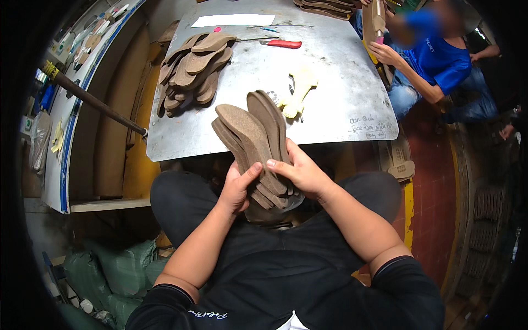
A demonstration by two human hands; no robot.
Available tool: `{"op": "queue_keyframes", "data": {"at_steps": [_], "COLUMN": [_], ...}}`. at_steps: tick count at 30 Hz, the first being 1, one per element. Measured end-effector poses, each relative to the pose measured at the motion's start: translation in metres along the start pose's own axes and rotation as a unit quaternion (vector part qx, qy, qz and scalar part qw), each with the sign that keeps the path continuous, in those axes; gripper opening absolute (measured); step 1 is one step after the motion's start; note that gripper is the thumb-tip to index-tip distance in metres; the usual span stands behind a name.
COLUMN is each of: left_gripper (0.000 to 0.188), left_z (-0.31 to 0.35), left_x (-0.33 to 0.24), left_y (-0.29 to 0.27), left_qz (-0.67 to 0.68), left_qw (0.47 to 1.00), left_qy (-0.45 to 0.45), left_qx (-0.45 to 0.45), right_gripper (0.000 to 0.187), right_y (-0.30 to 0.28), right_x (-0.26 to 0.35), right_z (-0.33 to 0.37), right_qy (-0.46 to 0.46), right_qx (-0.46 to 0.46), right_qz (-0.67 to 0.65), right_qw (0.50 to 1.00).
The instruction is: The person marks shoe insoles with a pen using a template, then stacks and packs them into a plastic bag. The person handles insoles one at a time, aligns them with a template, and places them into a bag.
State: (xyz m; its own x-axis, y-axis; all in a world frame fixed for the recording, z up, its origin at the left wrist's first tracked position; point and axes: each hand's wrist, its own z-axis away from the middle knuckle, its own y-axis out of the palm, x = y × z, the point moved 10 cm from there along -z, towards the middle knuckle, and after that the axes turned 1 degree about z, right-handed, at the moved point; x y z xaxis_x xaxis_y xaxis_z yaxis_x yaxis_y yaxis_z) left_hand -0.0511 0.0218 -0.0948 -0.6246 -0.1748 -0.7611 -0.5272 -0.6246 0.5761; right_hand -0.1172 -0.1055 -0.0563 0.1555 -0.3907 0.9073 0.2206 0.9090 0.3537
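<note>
A fanned stack of brown shoe soles (pixel 245 129) is held over my lap, at the near edge of the metal table. My left hand (pixel 240 184) grips its left side, thumb lying on the top sole. From the right, my right hand (pixel 301 171) closes round the same stack, its thumb also on top. The soles split into two leaning groups at their far ends. Beyond them on the table lies a heap of similar soles (pixel 195 69), to the left. My fingers under the stack are mostly hidden.
On the metal table (pixel 341 71) are a red-handled knife (pixel 284 44), a yellow cut-out piece (pixel 301 91) and a white paper strip (pixel 234 21). At the right a person in blue (pixel 440 66) holds a sole. Green sacks (pixel 121 269) sit lower left, beside a shelf (pixel 110 205).
</note>
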Motion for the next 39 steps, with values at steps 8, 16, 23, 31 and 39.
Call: {"op": "queue_keyframes", "data": {"at_steps": [8, 16, 23, 31, 39], "left_gripper": [0.072, 0.061, 0.060, 0.059, 0.059], "left_z": [0.000, 0.007, 0.008, 0.007, 0.009], "left_x": [-0.011, -0.014, -0.015, -0.012, -0.015], "left_y": [-0.005, -0.014, -0.015, -0.014, -0.011], "left_qz": [0.077, 0.041, 0.039, 0.016, 0.002], "left_qw": [0.997, 0.999, 0.999, 0.999, 1.000], "left_qy": [0.013, 0.022, 0.015, 0.008, 0.009], "left_qx": [0.021, -0.022, -0.030, -0.029, -0.029], "right_gripper": [0.092, 0.100, 0.085, 0.078, 0.073], "right_y": [0.011, 0.019, 0.016, 0.016, 0.011], "right_x": [0.004, -0.009, -0.005, -0.005, -0.009], "right_z": [-0.001, -0.009, -0.006, -0.005, -0.006], "right_qy": [-0.079, -0.074, -0.013, -0.013, -0.021], "right_qx": [0.006, 0.030, 0.024, 0.015, 0.008], "right_qz": [0.096, 0.115, 0.073, 0.085, 0.042], "right_qw": [0.992, 0.990, 0.997, 0.996, 0.999]}}
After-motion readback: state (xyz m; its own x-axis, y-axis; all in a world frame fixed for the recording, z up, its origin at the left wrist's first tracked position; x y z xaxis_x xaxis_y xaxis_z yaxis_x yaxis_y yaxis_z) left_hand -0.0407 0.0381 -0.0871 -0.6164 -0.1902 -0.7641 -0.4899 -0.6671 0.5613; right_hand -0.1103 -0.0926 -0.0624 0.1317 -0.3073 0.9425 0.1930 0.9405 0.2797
